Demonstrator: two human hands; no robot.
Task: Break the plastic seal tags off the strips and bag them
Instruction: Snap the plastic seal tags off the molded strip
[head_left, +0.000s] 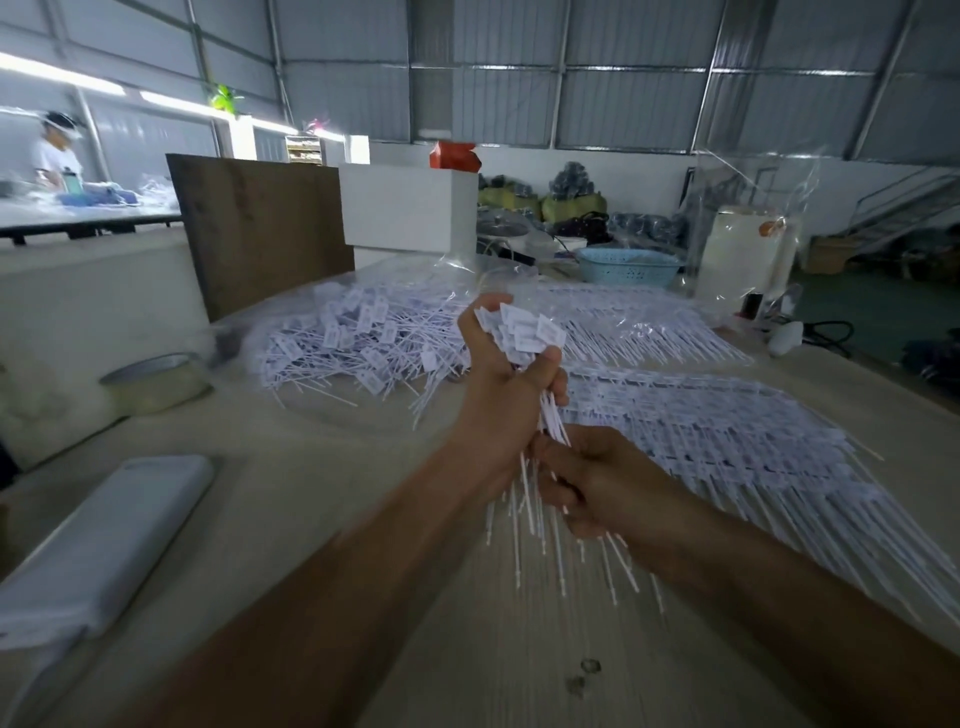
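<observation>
1. Sitting bunched up in the air over the wooden table (311, 519): a bundle of seal tags (524, 332), flag ends fanned out on top, thin tails hanging down below both hands.
2. Gripping that bundle just under the flags: left hand (506, 374), fingers curled round the stems, thumb wrapped across the front. Fully closed on it, no gap showing.
3. Holding the tails lower down: right hand (597, 483), fingers curled in around the stems near where they come out of the left fist. Bit blurry, so can't tell exactly which fingertips are doing the pinching.
4. Lying behind the hands on the left: loose pile of separated tags (358, 338), resting on clear plastic bag (467, 270) film.
5. Spreading out to the right and behind: uncut strips (701, 426) in flat overlapping rows, tails pointing toward the table edge, close beside the right forearm.
6. Resting at the near left: flat white pack (104, 545); further back, a tape roll (156, 382) on the table.
7. Standing farther off: brown board (260, 228), white box (410, 208), blue basket (628, 265), all well apart from the hands.
8. Working at another table way back left: another person (57, 150).
</observation>
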